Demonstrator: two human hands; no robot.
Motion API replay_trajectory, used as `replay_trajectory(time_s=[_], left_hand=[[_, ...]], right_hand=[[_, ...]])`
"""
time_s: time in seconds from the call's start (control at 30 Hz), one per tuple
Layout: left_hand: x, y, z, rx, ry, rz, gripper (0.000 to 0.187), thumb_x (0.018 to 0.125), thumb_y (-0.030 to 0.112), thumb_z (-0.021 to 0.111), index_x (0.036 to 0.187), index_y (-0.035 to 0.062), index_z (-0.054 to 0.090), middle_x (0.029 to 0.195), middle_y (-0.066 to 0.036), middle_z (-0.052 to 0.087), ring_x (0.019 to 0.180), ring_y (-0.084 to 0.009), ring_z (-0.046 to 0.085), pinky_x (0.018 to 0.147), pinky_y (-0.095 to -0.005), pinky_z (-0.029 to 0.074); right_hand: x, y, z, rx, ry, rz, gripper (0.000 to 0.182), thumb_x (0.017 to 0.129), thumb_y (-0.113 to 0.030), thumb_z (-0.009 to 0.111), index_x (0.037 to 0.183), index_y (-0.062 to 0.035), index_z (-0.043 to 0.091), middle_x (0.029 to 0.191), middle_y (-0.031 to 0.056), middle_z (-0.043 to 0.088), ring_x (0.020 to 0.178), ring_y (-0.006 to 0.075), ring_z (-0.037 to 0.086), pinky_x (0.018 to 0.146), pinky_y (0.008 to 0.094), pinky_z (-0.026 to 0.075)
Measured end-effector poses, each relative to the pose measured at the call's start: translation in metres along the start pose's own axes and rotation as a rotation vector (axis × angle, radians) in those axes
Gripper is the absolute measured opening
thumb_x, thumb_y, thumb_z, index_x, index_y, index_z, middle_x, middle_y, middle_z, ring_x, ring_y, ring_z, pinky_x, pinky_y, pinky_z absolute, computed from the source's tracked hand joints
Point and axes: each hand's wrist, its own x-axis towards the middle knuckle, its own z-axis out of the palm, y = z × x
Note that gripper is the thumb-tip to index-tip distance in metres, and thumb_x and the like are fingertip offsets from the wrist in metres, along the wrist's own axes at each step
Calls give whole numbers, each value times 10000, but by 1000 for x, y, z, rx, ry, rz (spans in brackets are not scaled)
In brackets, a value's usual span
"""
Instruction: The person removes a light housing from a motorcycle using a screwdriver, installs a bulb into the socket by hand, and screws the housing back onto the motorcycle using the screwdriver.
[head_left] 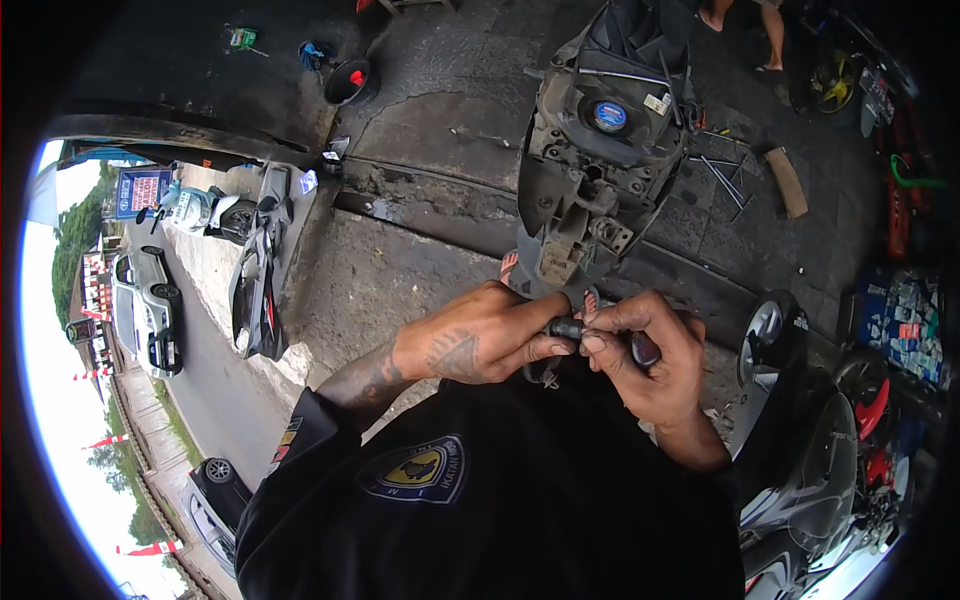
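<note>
In front of my chest, my left hand (490,335) pinches a small black cylindrical part (565,327) between thumb and fingers. My right hand (655,355) meets it from the other side, its thumb and index fingertips closed at the part's right end. A dark red rounded handle (645,348) pokes out of the curled right fingers; the rest of that tool is hidden. Just beyond my hands stands a partly stripped scooter body (560,200), its frame end towards me and a round blue-labelled cap (609,117) on top.
Metal tools (725,180) and a wooden block (787,183) lie on the floor right of the scooter. A black bucket (350,85) stands at the upper left. Motorcycles (815,470) crowd the right side. Another person's legs (772,35) show at the top. Outside left is a road with parked vehicles.
</note>
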Motion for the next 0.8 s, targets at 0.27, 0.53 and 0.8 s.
replay_trajectory(time_s=[0.27, 0.53, 0.8], left_hand=[[0, -8, -3, -31, -18, -36, 288, 922, 267, 580, 1049, 16, 515, 589, -140, 576, 605, -375, 610, 658, -434, 468], [2, -19, -2, -28, -15, -84, 294, 933, 321, 560, 989, 37, 514, 547, -125, 545, 593, -373, 601, 762, -451, 450], [11, -13, -13, -303, 218, -201, 387, 903, 397, 609, 885, 14, 560, 559, -79, 524, 499, -206, 540, 530, -330, 405]], right_hand=[[5, 11, 5, 89, -28, 81, 131, 799, -63, 733, 862, -28, 624, 694, 24, 650, 532, 65, 582, 480, 217, 416], [14, 8, 11, 184, -22, 147, 109, 837, -25, 688, 881, 8, 594, 735, 62, 656, 603, 73, 626, 506, 206, 456], [32, 10, 8, 377, 72, 141, 144, 843, -7, 676, 969, 27, 615, 776, 65, 658, 626, 75, 617, 503, 199, 457]])
